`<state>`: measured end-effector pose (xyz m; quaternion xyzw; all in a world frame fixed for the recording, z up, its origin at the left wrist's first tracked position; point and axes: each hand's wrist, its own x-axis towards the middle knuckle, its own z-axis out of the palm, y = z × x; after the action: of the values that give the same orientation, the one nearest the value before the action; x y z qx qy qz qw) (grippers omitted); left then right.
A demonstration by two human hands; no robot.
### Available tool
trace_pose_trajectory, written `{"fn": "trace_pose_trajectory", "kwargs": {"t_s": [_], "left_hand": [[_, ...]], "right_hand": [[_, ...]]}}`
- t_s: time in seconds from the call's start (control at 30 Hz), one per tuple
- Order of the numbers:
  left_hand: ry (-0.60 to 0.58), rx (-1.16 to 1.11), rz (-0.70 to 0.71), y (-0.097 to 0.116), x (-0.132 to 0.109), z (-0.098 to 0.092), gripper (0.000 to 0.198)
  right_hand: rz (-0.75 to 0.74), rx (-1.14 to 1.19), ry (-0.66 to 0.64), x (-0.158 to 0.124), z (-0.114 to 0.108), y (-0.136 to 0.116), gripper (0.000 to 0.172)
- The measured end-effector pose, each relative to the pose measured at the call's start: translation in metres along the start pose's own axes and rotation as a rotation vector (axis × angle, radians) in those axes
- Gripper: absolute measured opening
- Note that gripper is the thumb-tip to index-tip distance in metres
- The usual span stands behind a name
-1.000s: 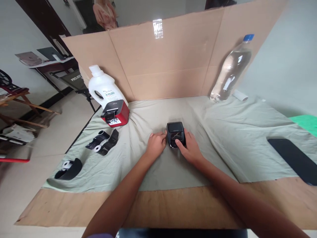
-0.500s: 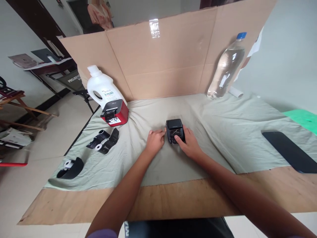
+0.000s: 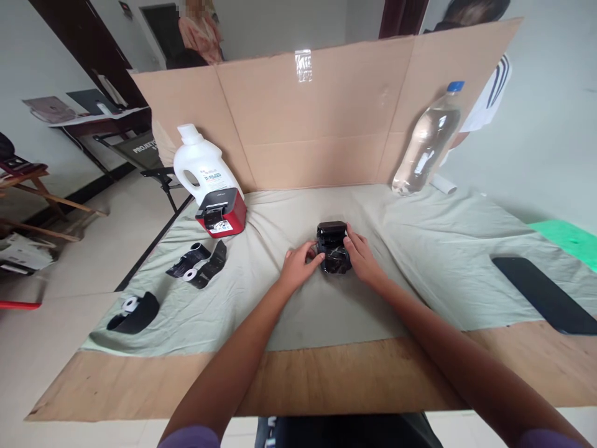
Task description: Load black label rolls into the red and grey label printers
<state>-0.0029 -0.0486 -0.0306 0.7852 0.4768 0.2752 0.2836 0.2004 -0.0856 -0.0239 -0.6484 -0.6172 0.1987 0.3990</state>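
Two bare hands have hold of the black device (image 3: pixel 334 258), which sits on the middle of the cloth (image 3: pixel 293 323), one from each side. The left hand (image 3: pixel 299 266) has its thumb on the near left edge and its fingers curled against the side, with a small gap between thumb and forefinger. The right hand (image 3: pixel 364 258) lies along the other side, fingers fairly straight and close together, the thumb up by the lid (image 3: pixel 332 228). That lid stands raised at the far end; below it is something dark and glossy with pale glints, and I can't tell what the body holds.

Over to the left, a curved black cover (image 3: pixel 142 312) lies like a shallow cup with a small white roll (image 3: pixel 130 303) in it. Near it are two rolls of black film (image 3: pixel 198 252), loose tails curling. Beyond them sits a red box (image 3: pixel 236 218), black on top, a dark strip hanging from its front, just before a white plastic jug (image 3: pixel 201 163) whose contents don't show. Across from that, a waisted clear bottle (image 3: pixel 429 143) with a blue cap holds clear liquid nearly to its shoulder, before the creased brown cardboard (image 3: pixel 308 130). The cloth is soft and wrinkled; bare wood grain (image 3: pixel 326 379) shows along the near edge.
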Motion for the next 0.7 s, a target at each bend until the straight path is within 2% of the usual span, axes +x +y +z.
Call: {"fn": "trace_pose_trajectory", "kwargs": {"t_s": [0.13, 0.4, 0.57, 0.7], "left_hand": [[-0.021, 0.001, -0.027, 0.0, 0.001, 0.0, 0.04], [-0.016, 0.001, -0.032, 0.0, 0.001, 0.0, 0.042], [-0.011, 0.015, -0.028, 0.0, 0.0, 0.001, 0.043], [-0.004, 0.03, -0.023, 0.0, 0.0, 0.001, 0.043]], "right_hand": [[-0.055, -0.045, -0.105, 0.031, -0.011, -0.007, 0.057], [-0.059, -0.401, -0.338, 0.083, -0.032, -0.026, 0.027], [0.009, -0.524, -0.461, 0.095, -0.031, -0.041, 0.021], [0.01, -0.591, -0.495, 0.093, -0.026, -0.043, 0.025]]}}
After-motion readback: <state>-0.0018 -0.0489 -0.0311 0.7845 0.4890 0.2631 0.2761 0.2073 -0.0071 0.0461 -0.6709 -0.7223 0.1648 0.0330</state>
